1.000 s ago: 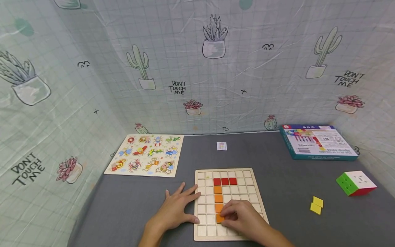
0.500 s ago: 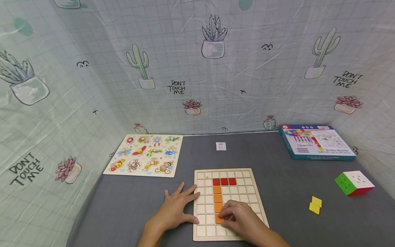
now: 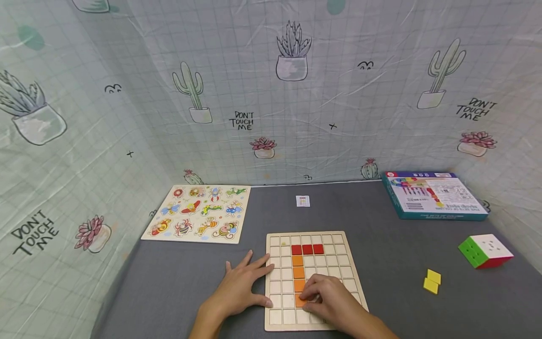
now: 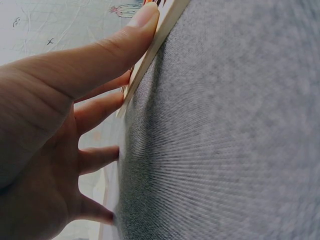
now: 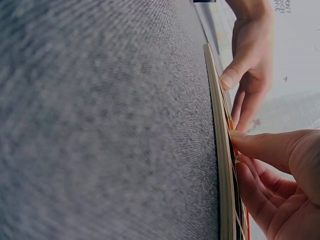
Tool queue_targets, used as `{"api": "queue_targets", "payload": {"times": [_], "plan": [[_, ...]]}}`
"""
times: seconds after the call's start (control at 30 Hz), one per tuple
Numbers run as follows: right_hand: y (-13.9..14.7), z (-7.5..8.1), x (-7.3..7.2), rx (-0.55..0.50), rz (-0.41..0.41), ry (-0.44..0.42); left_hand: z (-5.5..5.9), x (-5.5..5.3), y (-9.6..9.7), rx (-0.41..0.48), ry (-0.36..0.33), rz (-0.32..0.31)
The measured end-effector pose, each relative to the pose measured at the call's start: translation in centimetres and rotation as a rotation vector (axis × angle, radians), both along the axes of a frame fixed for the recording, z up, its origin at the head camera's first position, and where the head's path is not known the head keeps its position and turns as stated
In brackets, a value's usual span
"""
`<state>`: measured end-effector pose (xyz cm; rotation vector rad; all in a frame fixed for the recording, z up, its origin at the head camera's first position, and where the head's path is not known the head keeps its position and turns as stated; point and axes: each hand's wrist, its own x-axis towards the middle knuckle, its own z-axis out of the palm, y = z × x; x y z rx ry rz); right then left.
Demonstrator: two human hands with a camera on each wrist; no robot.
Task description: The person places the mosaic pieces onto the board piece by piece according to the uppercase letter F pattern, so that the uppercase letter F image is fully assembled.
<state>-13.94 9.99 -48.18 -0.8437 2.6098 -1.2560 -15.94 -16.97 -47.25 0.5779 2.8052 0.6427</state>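
A wooden grid board lies flat on the grey table in the head view. My left hand spreads its fingers along the board's left edge, with the thumb and fingertips resting at the rim. My right hand reaches over the board's lower part, curled, with thumb and fingertips at the lowest orange square tile. That tile sits in its cell and is partly covered by the fingers. Above it runs a column of orange tiles, topped by a row of three red tiles.
Two yellow tiles lie right of the board, near a puzzle cube. A flat game box is at the back right. An insect puzzle board lies back left, and a small printed card behind the grid board.
The lowest orange tile has settled flatter into its cell, and the right fingertips have shifted slightly over it. The left hand stays at the board's edge.
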Motion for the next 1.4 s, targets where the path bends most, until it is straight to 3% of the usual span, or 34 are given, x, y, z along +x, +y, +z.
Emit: {"api": "queue_targets", "payload": {"times": [0.53, 0.77, 0.9, 1.0, 1.17, 1.4], "plan": [[0.5, 0.5, -0.2, 0.007, 0.061, -0.057, 0.1, 0.0, 0.0, 0.001, -0.022, -0.006], [2.2, 0.4, -0.4, -0.119, 0.109, -0.039, 0.2, 0.0, 0.0, 0.007, -0.001, -0.013], [4.0, 0.6, -0.6, -0.168, 0.099, -0.021, 0.2, 0.0, 0.0, 0.01, 0.006, -0.014], [5.9, 1.1, -0.9, -0.143, 0.06, 0.019, 0.2, 0.0, 0.0, 0.011, 0.002, -0.013], [9.8, 1.7, -1.0, -0.015, -0.058, 0.089, 0.2, 0.0, -0.1, 0.01, -0.003, -0.016], [15.7, 1.3, -0.5, 0.236, -0.32, 0.254, 0.0, 0.1, -0.1, 0.013, -0.004, -0.023]]}}
